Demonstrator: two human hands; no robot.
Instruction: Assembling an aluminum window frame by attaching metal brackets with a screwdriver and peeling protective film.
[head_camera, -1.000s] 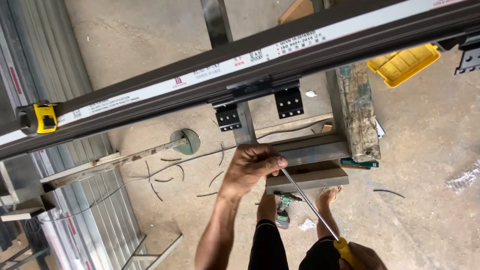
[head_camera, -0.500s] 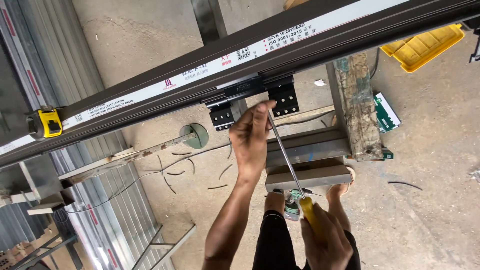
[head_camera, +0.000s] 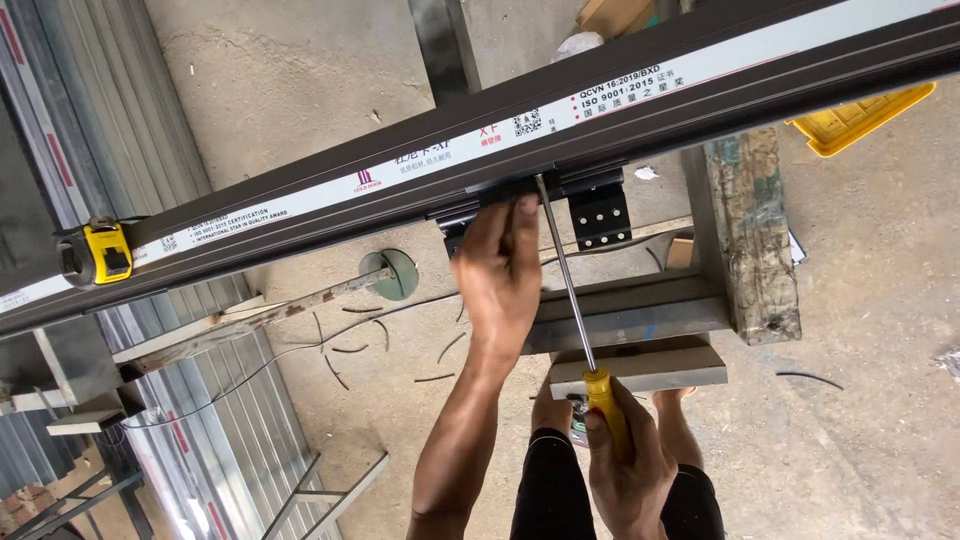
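A long dark brown aluminium frame profile (head_camera: 330, 215) with a white protective strip along its top face runs slantwise across the whole view, and everything else is best placed against it. On its near edge, about midway along, sits a black hinge (head_camera: 598, 212) with rows of screw holes, its leaf hanging just below the profile's lower edge. The left hand (head_camera: 503, 270) reaches up to that edge with fingers curled and pressed against the hinge's left part, covering it so that the exact grip cannot be told. The right hand (head_camera: 625, 468), well below the profile, is closed in a fist around the yellow handle of a long screwdriver (head_camera: 567, 280); its thin steel shaft rises steeply and its tip meets the profile's underside just between the left hand and the visible hinge leaf. A yellow tape measure (head_camera: 98, 254) rests on the profile far to the left of the hinge. Under the profile, right of the hinge, a worn wooden trestle post (head_camera: 745, 235) stands, with grey metal bars (head_camera: 640, 318) and a pale board (head_camera: 650, 370) beside the shaft, leaving only a narrow gap around the screwdriver. Past the profile's lower edge to the left lies open concrete floor (head_camera: 400, 400) with scattered wire offcuts, bordered by stacked corrugated sheets (head_camera: 150, 440). A yellow plastic tray (head_camera: 860, 118) lies beyond the profile's right end.
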